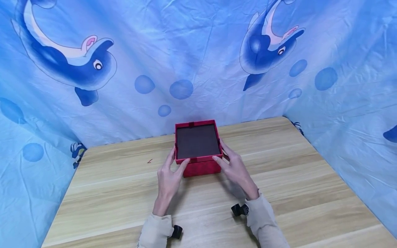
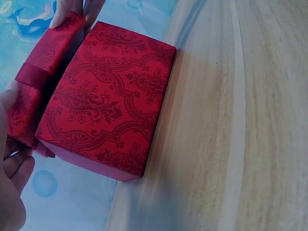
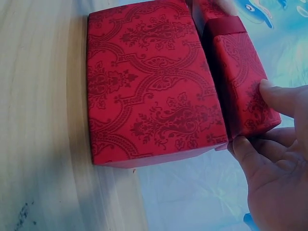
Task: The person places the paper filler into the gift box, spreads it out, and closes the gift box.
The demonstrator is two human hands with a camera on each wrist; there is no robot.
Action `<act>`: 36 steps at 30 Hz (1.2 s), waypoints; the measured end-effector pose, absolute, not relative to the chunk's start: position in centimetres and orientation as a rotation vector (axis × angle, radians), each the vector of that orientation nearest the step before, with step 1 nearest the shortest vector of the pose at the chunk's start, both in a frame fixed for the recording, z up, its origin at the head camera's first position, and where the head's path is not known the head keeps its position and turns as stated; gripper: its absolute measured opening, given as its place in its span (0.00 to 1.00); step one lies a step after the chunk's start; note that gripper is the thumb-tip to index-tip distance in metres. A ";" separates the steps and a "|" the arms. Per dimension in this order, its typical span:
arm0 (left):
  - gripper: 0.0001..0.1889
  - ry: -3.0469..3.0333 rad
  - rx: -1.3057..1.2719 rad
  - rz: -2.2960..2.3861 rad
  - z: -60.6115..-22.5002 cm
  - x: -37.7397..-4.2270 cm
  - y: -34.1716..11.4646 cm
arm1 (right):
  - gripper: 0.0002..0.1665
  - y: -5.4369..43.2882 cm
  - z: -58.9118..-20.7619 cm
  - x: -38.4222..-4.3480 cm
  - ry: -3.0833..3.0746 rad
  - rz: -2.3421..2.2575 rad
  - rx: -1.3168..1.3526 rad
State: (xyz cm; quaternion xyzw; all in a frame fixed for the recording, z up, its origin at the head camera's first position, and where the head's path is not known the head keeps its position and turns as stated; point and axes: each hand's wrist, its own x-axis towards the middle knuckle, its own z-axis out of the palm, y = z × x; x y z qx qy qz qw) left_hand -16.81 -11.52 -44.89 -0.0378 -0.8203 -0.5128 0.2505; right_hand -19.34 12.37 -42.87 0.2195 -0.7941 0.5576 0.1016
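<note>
A red patterned box (image 1: pixel 201 169) stands on the table, its brocade-like scrolls clear in the left wrist view. Over it is a shallow red lid (image 1: pixel 206 158) with a dark square top inside a raised red rim. Both wrist views show a dark gap between lid and box, and a ribbon band (image 3: pixel 225 26) crosses the lid's side. My left hand (image 1: pixel 168 178) holds the lid's near left corner, thumb on the front and fingers along the side. At the near right corner my right hand (image 1: pixel 238 169) grips it likewise. The box's inside is hidden.
A wood-grain table (image 1: pixel 118 193) lies beneath, with a small red mark (image 1: pixel 150 161) left of the box. Blue curtains (image 1: pixel 198 51) printed with dolphins and bubbles surround its back and sides. Black wrist cameras (image 1: pixel 177 232) sit at both cuffs.
</note>
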 end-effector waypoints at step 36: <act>0.32 -1.920 -0.335 -1.621 -44.3 -18.6 -9.5 | 0.29 10.4 -41.4 -20.0 -1.870 2.002 0.445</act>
